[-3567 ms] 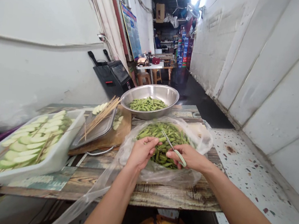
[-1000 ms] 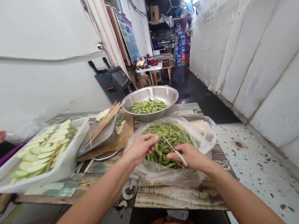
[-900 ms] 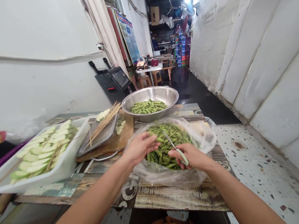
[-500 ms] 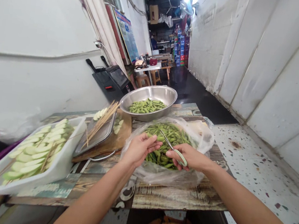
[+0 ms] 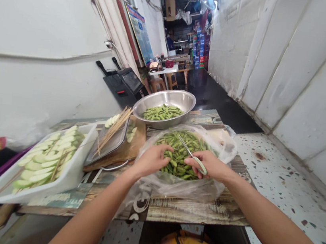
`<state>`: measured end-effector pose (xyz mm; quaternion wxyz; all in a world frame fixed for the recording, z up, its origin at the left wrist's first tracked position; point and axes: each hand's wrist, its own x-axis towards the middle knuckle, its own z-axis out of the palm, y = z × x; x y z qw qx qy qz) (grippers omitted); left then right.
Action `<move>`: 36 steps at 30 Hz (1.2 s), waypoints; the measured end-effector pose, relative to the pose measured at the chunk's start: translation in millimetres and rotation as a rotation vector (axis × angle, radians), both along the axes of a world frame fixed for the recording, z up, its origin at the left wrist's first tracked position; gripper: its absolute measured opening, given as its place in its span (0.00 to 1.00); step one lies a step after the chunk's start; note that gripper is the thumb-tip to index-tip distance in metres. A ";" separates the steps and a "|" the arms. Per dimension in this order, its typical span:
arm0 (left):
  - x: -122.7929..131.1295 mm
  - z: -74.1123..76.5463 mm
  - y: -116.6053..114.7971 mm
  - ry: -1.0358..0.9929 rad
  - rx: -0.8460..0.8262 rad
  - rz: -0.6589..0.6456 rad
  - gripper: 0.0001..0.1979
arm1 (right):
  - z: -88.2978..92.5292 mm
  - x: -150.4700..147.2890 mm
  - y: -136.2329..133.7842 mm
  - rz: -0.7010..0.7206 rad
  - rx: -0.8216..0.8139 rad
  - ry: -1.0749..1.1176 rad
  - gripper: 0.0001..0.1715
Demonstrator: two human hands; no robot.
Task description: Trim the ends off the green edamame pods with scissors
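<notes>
My right hand [image 5: 210, 165] grips a pair of scissors [image 5: 199, 165] by its pale green handle, the metal blades pointing up and left. Below them lies a heap of green edamame pods [image 5: 199, 144] in a clear plastic bag [image 5: 228, 146] spread wide on the table. Over the heap's left side is my left hand [image 5: 153, 160], thumb and fingers apart, with no pod visible between them. Behind the bag stands a steel bowl [image 5: 184, 97] with more green pods [image 5: 162, 113] in it.
To the left, a white plastic tub [image 5: 84, 159] holds pale green slices on skewers. A metal tray [image 5: 111, 147] with bamboo skewers [image 5: 114, 129] rests on a wooden board [image 5: 138, 138]. The patterned tabletop [image 5: 195, 213] ends near my lap.
My left hand has lowered toward the heap, and the pod at its fingertips is no longer seen there. My right hand keeps the scissors nearly in place. The view has shifted slightly.
</notes>
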<state>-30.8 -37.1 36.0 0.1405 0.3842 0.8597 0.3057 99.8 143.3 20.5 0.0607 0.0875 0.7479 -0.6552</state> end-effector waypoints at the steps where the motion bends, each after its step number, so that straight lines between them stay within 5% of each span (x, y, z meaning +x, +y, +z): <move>1: 1.1 -3.8 -1.0 0.120 -0.094 -0.073 0.16 | -0.8 -0.2 0.4 -0.003 -0.002 0.001 0.23; 6: -0.4 -12.7 -1.9 0.284 -0.154 -0.174 0.09 | 1.0 0.9 -0.7 0.006 0.030 -0.020 0.24; 10: -2.9 -6.0 0.0 0.154 0.029 -0.064 0.11 | 8.5 4.0 -4.0 0.065 0.089 -0.057 0.25; 16: 3.4 3.1 1.6 -0.124 0.095 -0.074 0.12 | 12.1 5.5 -4.3 0.114 0.141 -0.065 0.25; 29: 1.8 20.2 -0.1 -0.224 -0.008 -0.191 0.15 | 6.1 6.9 -2.2 0.207 0.165 -0.012 0.24; 36: -0.6 15.6 0.8 -0.433 0.058 -0.030 0.12 | -2.1 6.3 -3.1 0.156 0.179 0.032 0.24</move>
